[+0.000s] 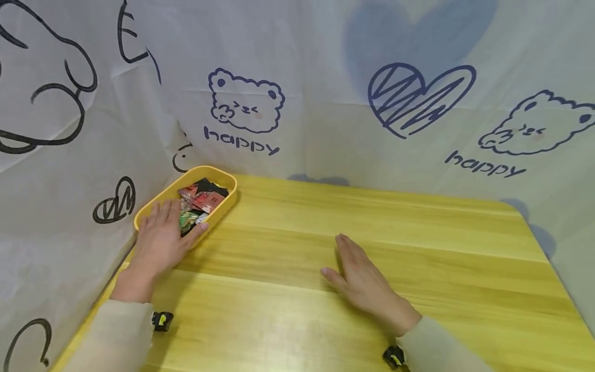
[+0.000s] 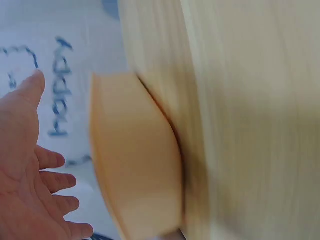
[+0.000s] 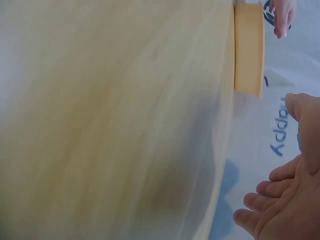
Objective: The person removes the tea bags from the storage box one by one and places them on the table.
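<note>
A yellow oval-ended tray (image 1: 222,213) stands at the back left of the table, holding a loose pile of small colourful printed packets or cards (image 1: 204,199). My left hand (image 1: 160,240) is over the near left part of the tray, fingers extended and thumb apart, gripping nothing. In the left wrist view the tray's outer wall (image 2: 137,155) shows beside the spread fingers. Over the middle of the table is my right hand (image 1: 364,281), its fingers straight and its palm turned inward. Nothing is in it, as the right wrist view of the hand (image 3: 285,195) also shows.
The light wooden table (image 1: 288,310) has its back edge along a white cloth (image 1: 316,129) printed with bears, hearts and "happy". Another stretch of cloth hangs along the left side, close to the tray. Each wrist wears a small black device (image 1: 162,321).
</note>
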Motion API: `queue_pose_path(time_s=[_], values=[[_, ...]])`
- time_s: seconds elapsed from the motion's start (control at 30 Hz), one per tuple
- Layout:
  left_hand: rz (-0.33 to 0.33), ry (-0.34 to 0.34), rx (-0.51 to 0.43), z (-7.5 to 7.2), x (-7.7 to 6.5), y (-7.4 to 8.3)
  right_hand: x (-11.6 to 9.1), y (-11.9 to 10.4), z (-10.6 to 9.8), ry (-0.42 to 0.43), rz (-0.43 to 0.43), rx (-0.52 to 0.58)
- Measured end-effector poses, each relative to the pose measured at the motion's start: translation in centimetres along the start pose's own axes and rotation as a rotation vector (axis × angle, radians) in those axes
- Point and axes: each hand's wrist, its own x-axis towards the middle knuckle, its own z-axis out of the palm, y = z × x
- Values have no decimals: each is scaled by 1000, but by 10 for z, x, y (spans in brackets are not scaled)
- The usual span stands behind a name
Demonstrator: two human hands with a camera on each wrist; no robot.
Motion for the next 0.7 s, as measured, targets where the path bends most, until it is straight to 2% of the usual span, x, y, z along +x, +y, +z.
queue_pose_path(time_s=[0.13, 0.3, 0.5, 0.7], values=[[-61, -15, 20, 2, 10, -23, 4, -8, 8, -43, -13, 1], [-108, -57, 40, 8, 20, -38, 9, -18, 17, -78, -20, 1], [-173, -119, 14, 10, 25, -44, 12, -25, 24, -121, -14, -5], [-183, -188, -7, 14, 21, -41, 12, -23, 25, -114, -3, -21]])
